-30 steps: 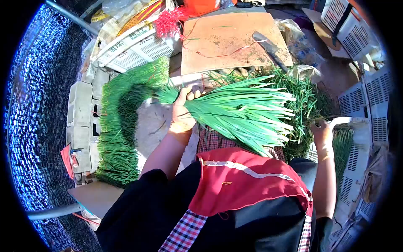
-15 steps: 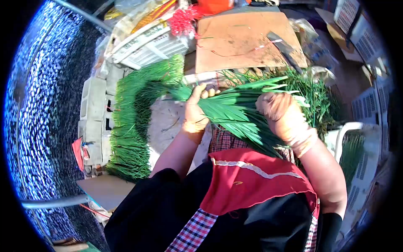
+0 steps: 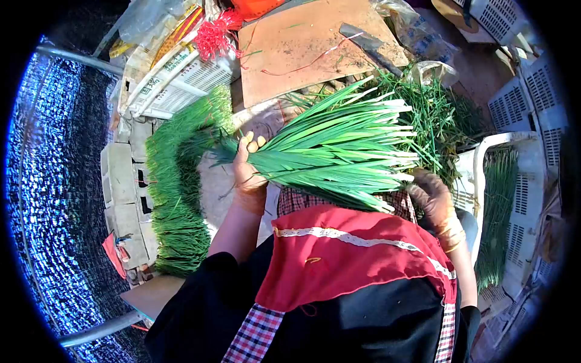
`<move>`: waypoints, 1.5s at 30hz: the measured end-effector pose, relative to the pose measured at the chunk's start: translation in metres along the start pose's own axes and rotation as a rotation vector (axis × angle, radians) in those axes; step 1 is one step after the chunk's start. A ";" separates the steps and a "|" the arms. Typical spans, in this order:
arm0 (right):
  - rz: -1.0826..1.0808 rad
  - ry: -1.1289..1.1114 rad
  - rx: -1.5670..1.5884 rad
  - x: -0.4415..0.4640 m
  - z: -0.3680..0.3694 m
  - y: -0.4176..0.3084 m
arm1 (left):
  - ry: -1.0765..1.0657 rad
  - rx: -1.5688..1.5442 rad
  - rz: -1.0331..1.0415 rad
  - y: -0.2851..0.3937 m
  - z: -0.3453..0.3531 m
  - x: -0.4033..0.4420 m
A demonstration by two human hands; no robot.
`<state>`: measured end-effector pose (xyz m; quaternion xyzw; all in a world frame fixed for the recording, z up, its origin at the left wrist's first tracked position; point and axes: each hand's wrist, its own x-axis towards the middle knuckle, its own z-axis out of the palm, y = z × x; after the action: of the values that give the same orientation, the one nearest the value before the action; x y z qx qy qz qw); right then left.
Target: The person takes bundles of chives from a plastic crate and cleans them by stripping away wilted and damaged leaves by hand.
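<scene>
My left hand [image 3: 247, 170] is closed around the leafy end of a bunch of garlic chives [image 3: 339, 148]. The bunch is fanned out over my lap, its pale cut ends pointing right. Close to those ends is my right hand [image 3: 434, 199], gloved and partly in shadow, its fingers apart; whether it touches the lowest stalks is hard to see. Left of my left hand, a long stack of garlic chives [image 3: 175, 199] lies in a curved row. A heap of loose, tangled green leaves [image 3: 445, 115] sits beyond the right hand.
A brown board [image 3: 302, 54] carrying a cleaver [image 3: 369, 45] lies ahead. Red ties [image 3: 215, 36] hang by a white crate [image 3: 181, 81] at the back left. Grey blocks [image 3: 124, 181] line the left side. At right stands another white crate [image 3: 520, 212] with greens in it.
My right hand has come down and away from the stalk ends, which now spread in a wider fan. My left hand keeps its hold. The camera view has shifted.
</scene>
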<state>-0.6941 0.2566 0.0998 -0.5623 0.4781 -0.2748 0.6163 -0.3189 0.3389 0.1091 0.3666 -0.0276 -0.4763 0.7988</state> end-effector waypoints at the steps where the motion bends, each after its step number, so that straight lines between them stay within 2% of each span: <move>1: 0.092 -0.034 0.023 0.002 0.006 -0.001 | -0.008 0.002 0.004 0.001 -0.006 0.005; 3: 0.147 -0.110 0.236 0.006 0.020 -0.013 | 0.047 0.016 -0.163 0.003 -0.025 0.020; 4: 0.135 -0.105 0.263 0.007 0.021 -0.008 | 0.140 0.030 -0.127 0.004 0.019 0.002; 5: 0.125 -0.099 0.293 0.008 0.023 -0.001 | 0.141 0.037 -0.125 0.003 0.010 0.006; 7: -0.019 0.149 0.245 0.008 0.030 -0.002 | 0.124 0.118 -0.115 0.004 -0.005 0.011; 8: 0.022 0.228 0.167 0.003 0.023 -0.013 | -0.016 0.115 -0.201 0.008 -0.011 0.013; 9: 0.067 0.201 0.248 0.002 0.014 -0.011 | -0.021 0.122 -0.206 0.008 -0.004 0.010; 12: 0.312 -0.113 0.351 -0.009 0.008 0.002 | 0.058 0.168 -0.069 0.002 -0.004 0.010; 13: 0.350 -0.127 0.443 -0.014 0.018 -0.009 | 0.054 0.168 -0.071 0.001 -0.006 0.011; 15: 0.293 -0.188 0.543 -0.007 0.026 -0.010 | 0.063 0.087 -0.122 0.001 -0.008 0.013; 17: 0.283 -0.196 0.663 -0.003 0.029 -0.005 | 0.076 0.199 -0.055 0.000 -0.007 0.013; 19: 0.106 -0.250 0.508 -0.006 0.025 -0.024 | 0.062 0.134 -0.075 -0.001 -0.010 0.013; 21: -0.077 -0.287 0.188 -0.005 0.019 -0.017 | -0.030 0.095 -0.005 -0.006 -0.037 0.024; 25: -0.312 -0.238 -0.033 0.006 -0.013 -0.004 | 0.021 0.043 -0.061 -0.011 -0.039 0.030; 26: -0.268 -0.187 0.113 0.010 -0.026 -0.010 | 0.023 0.049 -0.061 -0.011 -0.036 0.029; 27: -0.241 0.063 0.103 0.018 -0.054 -0.014 | 0.030 0.052 -0.058 -0.010 -0.033 0.026; 28: -0.198 0.328 0.096 0.025 -0.082 -0.018 | -0.102 0.065 -0.148 -0.006 -0.031 0.024; 29: -0.148 0.573 0.097 0.032 -0.110 -0.022 | -0.101 0.065 -0.144 -0.007 -0.030 0.025; 31: -0.291 0.923 0.133 0.042 -0.144 -0.029 | 0.167 0.152 -0.060 -0.008 -0.028 0.027; 32: -0.139 0.828 -0.336 0.054 -0.155 -0.020 | 0.027 0.148 -0.036 -0.010 -0.045 0.033; 33: 0.018 0.702 -0.796 0.064 -0.160 -0.014 | 0.018 0.150 -0.033 -0.011 -0.042 0.034; 34: 0.263 0.464 -1.241 0.056 -0.102 -0.053 | 0.131 0.149 -0.022 -0.014 -0.038 0.035; 35: 0.071 0.342 -1.105 0.065 -0.091 -0.042 | 0.246 0.150 -0.013 -0.016 -0.036 0.035; 36: -0.093 0.196 -0.953 0.073 -0.080 -0.031 | 0.026 0.076 -0.091 -0.014 -0.047 0.040; 37: -0.035 0.043 -0.286 0.077 -0.053 -0.051 | 0.027 0.078 -0.089 -0.013 -0.035 0.034; 38: -0.013 -0.110 0.073 0.081 -0.033 -0.071 | 0.088 0.105 -0.120 -0.012 -0.012 0.023; 39: -0.095 -0.127 -0.027 0.092 -0.020 -0.068 | 0.147 0.134 -0.150 -0.010 0.002 0.017; 40: -0.022 -0.204 0.161 0.100 -0.007 -0.066 | -0.017 0.100 -0.224 -0.006 -0.019 0.031; 41: 0.050 -0.280 0.349 0.107 0.002 -0.063 | -0.022 0.104 -0.222 -0.008 -0.040 0.037; 43: 0.046 -0.316 0.359 0.117 0.009 -0.052 | 0.069 0.349 -0.106 -0.011 -0.030 0.032; 44: 0.003 -0.298 0.387 0.117 0.010 -0.050 | -0.040 0.263 -0.120 -0.013 -0.051 0.042; 45: 0.007 -0.296 0.388 0.113 0.010 -0.048 | -0.038 0.264 -0.124 -0.013 -0.048 0.041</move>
<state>-0.6310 0.1511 0.1131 -0.4656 0.3229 -0.2741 0.7771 -0.2873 0.3306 0.0534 0.4605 -0.0825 -0.5238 0.7119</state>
